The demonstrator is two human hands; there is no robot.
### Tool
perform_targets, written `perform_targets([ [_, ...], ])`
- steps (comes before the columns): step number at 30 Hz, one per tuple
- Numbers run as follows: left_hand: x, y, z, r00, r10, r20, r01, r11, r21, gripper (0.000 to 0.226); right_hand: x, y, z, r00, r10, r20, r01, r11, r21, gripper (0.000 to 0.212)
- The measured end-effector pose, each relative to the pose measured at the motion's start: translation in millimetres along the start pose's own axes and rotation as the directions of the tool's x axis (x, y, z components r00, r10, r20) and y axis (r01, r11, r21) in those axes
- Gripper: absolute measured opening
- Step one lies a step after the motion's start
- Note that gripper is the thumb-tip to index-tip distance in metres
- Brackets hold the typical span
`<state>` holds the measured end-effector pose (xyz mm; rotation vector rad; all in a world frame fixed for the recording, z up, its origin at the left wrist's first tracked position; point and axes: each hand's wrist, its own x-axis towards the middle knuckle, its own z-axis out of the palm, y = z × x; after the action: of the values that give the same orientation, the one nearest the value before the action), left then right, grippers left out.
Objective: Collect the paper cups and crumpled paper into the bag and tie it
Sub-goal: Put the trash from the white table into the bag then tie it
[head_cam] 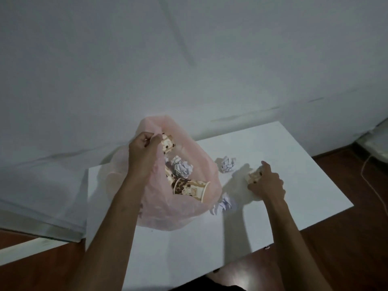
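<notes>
While your left hand point(144, 148) pinches the rim of the translucent pink plastic bag point(189, 211) open on the white table point(294, 164), your right hand point(267, 182) closes around a brown-patterned paper cup point(253, 175) beside two crumpled white paper balls point(227, 164).

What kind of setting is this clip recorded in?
Probably a plain room in a home: a small white table pushed against a bare white wall, a reddish-brown floor, and a loose cable trailing at the right.
</notes>
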<state>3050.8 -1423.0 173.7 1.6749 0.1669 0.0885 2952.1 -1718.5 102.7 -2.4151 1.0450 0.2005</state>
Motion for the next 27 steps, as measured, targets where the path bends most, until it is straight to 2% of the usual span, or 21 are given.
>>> perform_targets([
  [4,-1,3,4,0.999,0.007,0.034,-0.007,1.000,0.006,0.017,-3,10,0,0.997,-0.078,-0.002,0.076,0.978,0.193,0.089],
  [7,-1,6,-4,1.000,0.007,0.005,-0.007,1.000,0.017,0.022,-16,-12,-17,0.993,-0.075,-0.088,0.106,0.895,0.432,0.082],
  [10,0,9,-17,0.998,0.016,-0.069,-0.014,0.999,0.031,0.020,-32,-49,-36,0.968,-0.185,-0.171,0.249,0.802,0.544,0.070],
  [14,2,13,-39,0.987,0.039,-0.158,-0.034,0.999,0.037,0.018,-59,-111,-35,0.895,-0.407,-0.182,0.433,0.697,0.571,0.071],
  [17,0,15,-55,0.974,0.069,-0.216,-0.061,0.997,0.044,0.015,-80,-149,-17,0.820,-0.560,-0.118,0.523,0.650,0.551,0.072],
  [19,0,16,-66,0.968,0.080,-0.237,-0.067,0.996,0.062,0.012,-96,-168,-7,0.732,-0.681,0.012,0.573,0.625,0.529,0.059],
  [20,0,16,-70,0.966,0.082,-0.247,-0.068,0.996,0.064,0.011,-104,-174,-4,0.661,-0.743,0.109,0.609,0.616,0.499,0.047],
  [21,1,16,-74,0.963,0.080,-0.257,-0.068,0.996,0.057,0.011,-111,-178,-2,0.590,-0.782,0.203,0.652,0.609,0.451,0.044],
  [23,1,17,-78,0.958,0.071,-0.277,-0.064,0.997,0.034,0.014,-116,-180,2,0.507,-0.821,0.263,0.715,0.571,0.403,0.053],
  [25,1,17,-79,0.958,0.065,-0.280,-0.062,0.998,0.019,0.019,-110,-178,3,0.522,-0.834,0.177,0.723,0.544,0.426,0.051],
  [27,0,15,-77,0.960,0.054,-0.275,-0.051,0.999,0.018,0.018,-94,-174,0,0.591,-0.806,0.041,0.694,0.533,0.485,0.040],
])
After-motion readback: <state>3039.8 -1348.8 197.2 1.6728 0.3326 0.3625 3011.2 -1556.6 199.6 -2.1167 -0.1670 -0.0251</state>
